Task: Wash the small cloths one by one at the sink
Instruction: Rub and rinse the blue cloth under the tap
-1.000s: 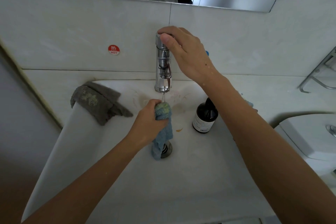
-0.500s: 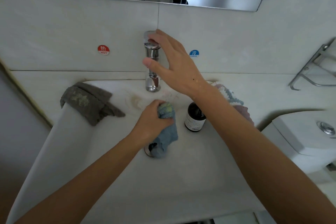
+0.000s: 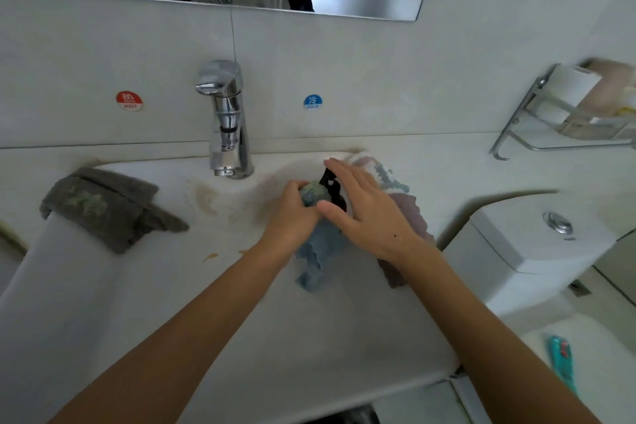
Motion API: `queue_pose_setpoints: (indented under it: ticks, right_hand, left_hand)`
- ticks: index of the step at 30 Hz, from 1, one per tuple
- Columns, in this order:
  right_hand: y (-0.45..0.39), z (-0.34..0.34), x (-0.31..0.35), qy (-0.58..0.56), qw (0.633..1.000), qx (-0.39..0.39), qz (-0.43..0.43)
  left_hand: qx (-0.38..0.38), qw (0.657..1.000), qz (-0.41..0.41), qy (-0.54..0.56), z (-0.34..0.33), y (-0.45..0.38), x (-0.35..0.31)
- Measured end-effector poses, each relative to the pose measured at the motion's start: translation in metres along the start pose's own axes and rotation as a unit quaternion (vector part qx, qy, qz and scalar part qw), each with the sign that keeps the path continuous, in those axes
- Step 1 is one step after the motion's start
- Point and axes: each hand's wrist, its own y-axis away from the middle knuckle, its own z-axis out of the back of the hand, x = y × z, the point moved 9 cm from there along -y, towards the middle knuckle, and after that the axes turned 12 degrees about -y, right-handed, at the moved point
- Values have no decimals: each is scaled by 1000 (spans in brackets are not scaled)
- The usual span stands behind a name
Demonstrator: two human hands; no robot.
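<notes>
Cloths are the business here, and the white sink (image 3: 144,303) that fills the lower view is where they get done. On its left rim a grey cloth (image 3: 103,206) lies draped and crumpled, well apart from the hands. On the right rim, behind the right forearm, sits a pale crocheted cloth (image 3: 385,175) with a mauve cloth (image 3: 409,217) just beside it, partly hidden. The chrome tap (image 3: 225,120) stands at the back of the basin, and no water can be seen running from its spout.

Over the middle of the basin hangs the blue cloth (image 3: 316,251), the one in hand. Its top is bunched into a wad with a greenish patch, and its tail dangles limp and rumpled below. It looks soft, light and probably wet, so it should squeeze and wring easily, though a sodden tail may drip and slip; the bunched top is the sure place to hold it.

A dark pump bottle (image 3: 332,189) stands just behind the wad, mostly covered by the hands.

Left hand (image 3: 292,213): forearm reaching in from the lower left, fingers curled closed around the wad of the blue cloth. Right hand (image 3: 364,210): forearm coming in from the lower right, palm down, fingers spread and loose over the pump of the bottle, thumb close to the left hand. Whether it presses the pump cannot be told; it grips nothing. Soaping the cloth seems to be the step at hand
</notes>
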Motion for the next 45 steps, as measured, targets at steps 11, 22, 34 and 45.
queue_pose_setpoints:
  ticks: [11, 22, 34, 45]
  right_hand:
    - [-1, -9, 13, 53, 996, -24, 75]
    - [-2, -15, 11, -9, 999, -41, 19]
    - [1, -22, 3, 9, 999, -37, -2]
    - [15, 2, 56, 0, 976, -150, 156]
  left_hand:
    - [9, 999, -23, -24, -1, 5, 2]
    - [27, 999, -32, -2, -3, 6, -2]
    - [66, 996, -56, -8, 2, 15, -5]
    - [50, 997, -54, -30, 52, 35, 3]
